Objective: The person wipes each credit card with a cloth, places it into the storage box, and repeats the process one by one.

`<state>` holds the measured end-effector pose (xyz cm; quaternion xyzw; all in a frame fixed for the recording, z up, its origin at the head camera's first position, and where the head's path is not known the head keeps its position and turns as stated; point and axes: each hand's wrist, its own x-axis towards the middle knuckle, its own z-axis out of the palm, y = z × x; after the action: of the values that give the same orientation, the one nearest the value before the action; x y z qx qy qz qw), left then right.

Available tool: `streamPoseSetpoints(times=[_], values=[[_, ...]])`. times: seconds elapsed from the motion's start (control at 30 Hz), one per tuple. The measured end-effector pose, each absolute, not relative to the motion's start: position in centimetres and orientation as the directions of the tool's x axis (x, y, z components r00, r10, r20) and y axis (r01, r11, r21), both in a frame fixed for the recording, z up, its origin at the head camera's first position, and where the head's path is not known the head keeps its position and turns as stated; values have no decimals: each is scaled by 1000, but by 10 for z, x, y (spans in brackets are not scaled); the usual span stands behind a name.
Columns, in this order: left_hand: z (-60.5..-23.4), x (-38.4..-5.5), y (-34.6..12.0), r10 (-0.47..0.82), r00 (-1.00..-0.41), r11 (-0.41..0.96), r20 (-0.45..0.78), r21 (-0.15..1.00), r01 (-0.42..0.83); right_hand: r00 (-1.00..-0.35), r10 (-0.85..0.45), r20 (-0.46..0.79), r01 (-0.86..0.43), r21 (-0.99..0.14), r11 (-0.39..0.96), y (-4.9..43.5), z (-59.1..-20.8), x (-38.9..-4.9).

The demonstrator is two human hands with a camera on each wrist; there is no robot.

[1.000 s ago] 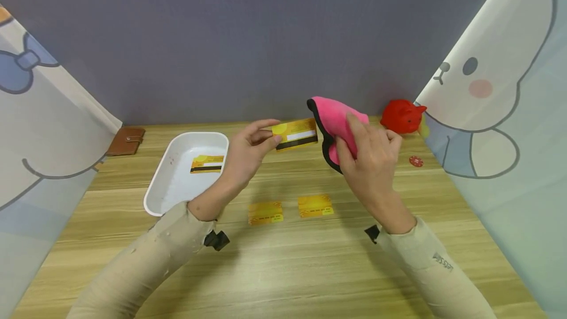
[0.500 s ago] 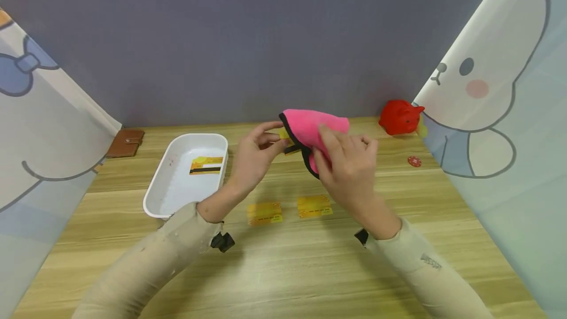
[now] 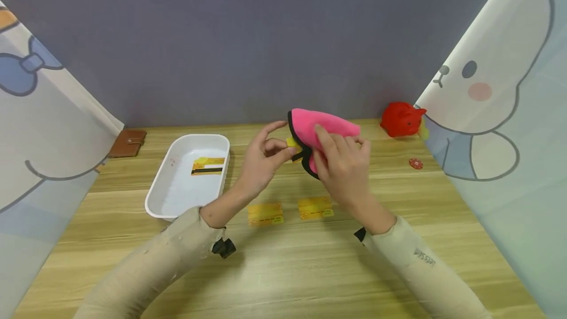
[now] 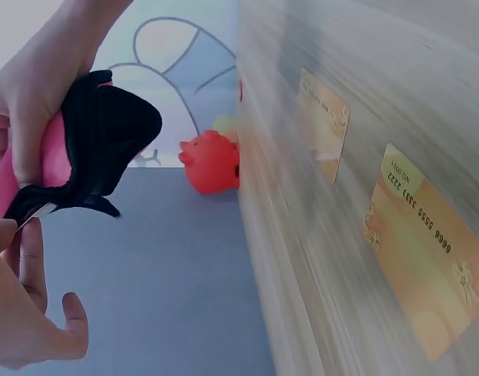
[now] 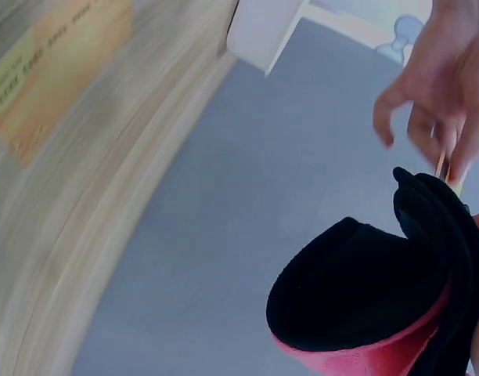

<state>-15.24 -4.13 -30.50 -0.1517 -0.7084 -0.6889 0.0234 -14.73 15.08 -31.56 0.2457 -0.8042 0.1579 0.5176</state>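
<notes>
My left hand (image 3: 261, 166) pinches a yellow bank card (image 3: 291, 143) by one end, above the table. The card's other end is hidden by a pink cloth (image 3: 312, 124) with black edging, which my right hand (image 3: 345, 169) grips from the right. In the right wrist view the black side of the cloth (image 5: 357, 282) hangs in a fold near the left hand's fingertips. Below the hands, two more yellow cards lie face up side by side, a left card (image 3: 266, 214) and a right card (image 3: 315, 208). Yellow card stock (image 3: 208, 166) with a black stripe lies in the white tray.
The white tray (image 3: 155, 191) stands left of the left forearm. A brown wallet (image 3: 126, 143) lies at the back left. At the back right stands a red piggy bank (image 3: 400, 119), with a red chip (image 3: 415, 163) in front of it. A grey wall closes off the back.
My right hand has brought the cloth leftward over the card, covering most of it. Since then the cloth and both hands have shifted slightly right. The cards on the table have stayed put.
</notes>
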Motion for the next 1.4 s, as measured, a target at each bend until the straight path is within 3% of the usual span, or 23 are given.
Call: streamPoseSetpoints(times=[0.17,0.37,0.5,0.7,0.8,1.0,1.4], values=[[-304,-151,-48,164,-948,45,273,958,283,-377,-150,914,-508,-69,858,168,-312,-156],[-304,-153,-55,118,-955,80,272,956,282,-346,-87,934,-511,-110,853,177,-305,-154],[-305,-156,-56,99,-955,93,278,953,288,-305,-130,943,-548,-63,834,168,-304,-145],[-305,-158,-53,97,-952,86,289,951,297,-183,-239,953,-617,78,783,149,-307,-137],[-305,-157,-51,106,-941,79,320,941,329,-164,-294,941,-626,131,769,143,-310,-137],[-307,-152,-43,160,-911,126,379,908,400,-211,-316,925,-624,122,772,139,-318,-140],[-303,-143,-53,171,-922,146,348,916,373,-363,-192,912,-529,-32,848,161,-314,-154]])
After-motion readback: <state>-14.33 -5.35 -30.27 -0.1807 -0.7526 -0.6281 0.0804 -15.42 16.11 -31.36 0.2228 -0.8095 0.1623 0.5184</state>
